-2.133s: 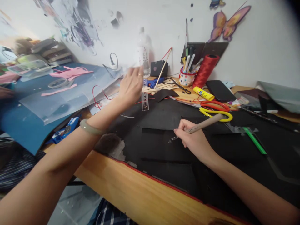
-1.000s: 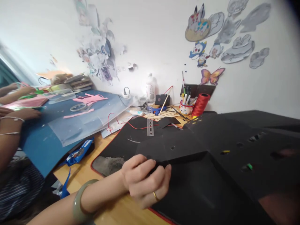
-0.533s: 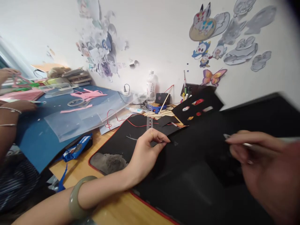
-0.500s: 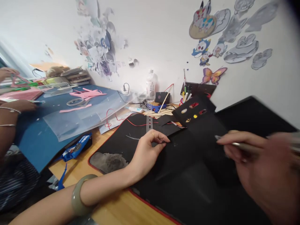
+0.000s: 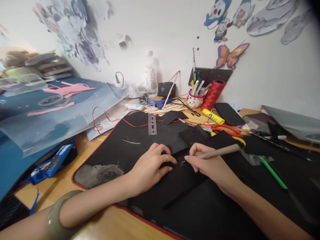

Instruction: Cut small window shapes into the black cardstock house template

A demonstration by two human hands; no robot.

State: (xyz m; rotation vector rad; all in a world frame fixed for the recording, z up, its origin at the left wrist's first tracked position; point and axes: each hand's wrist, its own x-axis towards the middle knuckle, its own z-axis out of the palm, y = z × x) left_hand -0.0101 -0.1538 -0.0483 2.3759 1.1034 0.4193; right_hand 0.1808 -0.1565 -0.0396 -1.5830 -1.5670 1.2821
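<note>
Head view: flat matte black sheet point(image 5: 175, 181) under left hand point(image 5: 150, 166)'s released grip, right hand point(image 5: 210, 165) grasping tan craft knife point(image 5: 217, 151).

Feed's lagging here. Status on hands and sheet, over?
Left hand flat on black paper sheet. Right hand grips craft knife, tip at sheet. Nothing between them.

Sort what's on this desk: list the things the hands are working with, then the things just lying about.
In use:
left hand pressing the black sheet
right hand gripping the craft knife, tip on the sheet
black mat underneath

Lying about:
clear ruler
red thread spool
glue stick
scissors
phone
water bottle
</note>
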